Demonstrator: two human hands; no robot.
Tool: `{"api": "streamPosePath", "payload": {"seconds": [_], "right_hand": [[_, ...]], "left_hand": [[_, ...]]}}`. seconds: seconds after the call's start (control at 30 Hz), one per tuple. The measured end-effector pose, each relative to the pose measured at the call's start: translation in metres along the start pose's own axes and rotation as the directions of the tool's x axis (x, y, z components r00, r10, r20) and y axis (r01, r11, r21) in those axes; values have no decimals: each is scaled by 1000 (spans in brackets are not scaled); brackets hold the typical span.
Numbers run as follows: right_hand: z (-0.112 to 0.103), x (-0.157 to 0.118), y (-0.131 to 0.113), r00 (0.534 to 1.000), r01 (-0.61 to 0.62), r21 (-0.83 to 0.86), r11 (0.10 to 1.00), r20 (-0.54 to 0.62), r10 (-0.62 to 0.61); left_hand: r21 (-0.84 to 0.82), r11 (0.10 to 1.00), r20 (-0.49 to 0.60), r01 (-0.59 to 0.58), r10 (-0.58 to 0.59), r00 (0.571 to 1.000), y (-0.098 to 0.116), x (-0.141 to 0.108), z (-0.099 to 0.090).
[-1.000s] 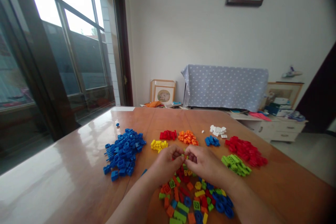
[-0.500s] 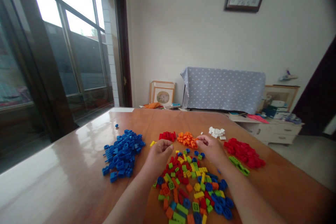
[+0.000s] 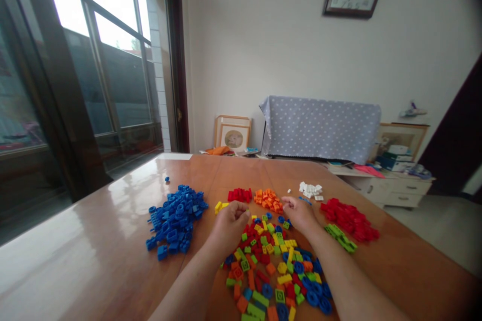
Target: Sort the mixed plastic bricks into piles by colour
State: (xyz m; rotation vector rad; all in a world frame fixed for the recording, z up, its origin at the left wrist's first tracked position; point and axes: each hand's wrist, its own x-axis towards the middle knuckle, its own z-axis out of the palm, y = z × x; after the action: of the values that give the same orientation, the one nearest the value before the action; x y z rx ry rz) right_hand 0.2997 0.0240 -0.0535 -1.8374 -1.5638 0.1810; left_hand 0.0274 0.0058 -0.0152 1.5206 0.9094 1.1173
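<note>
My left hand [image 3: 231, 221] hovers over the left back edge of a mixed heap of toy building bricks [image 3: 271, 248]. Its thumb and fingers are pinched together; a speck of yellow-green shows at the tips, too small to name. My right hand [image 3: 300, 215] is just right of a pile of orange bricks [image 3: 268, 199], its fingers drawn together and pointing left. What they hold, if anything, is hidden. Yellow bricks [image 3: 220, 206] lie beside my left hand, with red bricks [image 3: 240, 195] behind it. Blue pieces [image 3: 305, 200] lie just beyond my right hand.
On the wooden table [image 3: 124, 220], a large blue brick pile [image 3: 176, 220] stands left. White bricks [image 3: 311, 190], a wide red pile [image 3: 350, 219] and long green pieces [image 3: 341, 237] are at right. One blue piece [image 3: 167, 179] lies apart at the back left.
My left hand has shifted slightly right and down, uncovering more yellow bricks. My right hand has shifted slightly left, and blue pieces now show beyond it.
</note>
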Motion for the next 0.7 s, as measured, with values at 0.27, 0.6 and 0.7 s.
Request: {"api": "streamPosePath", "payload": {"seconds": [0.27,0.6,0.7], "right_hand": [[2,-1,0,1000,-4,126,992,29,0],[-38,-31,-46,933,75,268,961,321,-162],[-52,-51,-66,799,73,282,957,557,-225]], "left_hand": [[38,999,23,-5,4,1000,-4,1,-2],[449,871,229,-201,105,968,0,-8,0],[531,791,312,-304,151,938,9,-12,-2]]}}
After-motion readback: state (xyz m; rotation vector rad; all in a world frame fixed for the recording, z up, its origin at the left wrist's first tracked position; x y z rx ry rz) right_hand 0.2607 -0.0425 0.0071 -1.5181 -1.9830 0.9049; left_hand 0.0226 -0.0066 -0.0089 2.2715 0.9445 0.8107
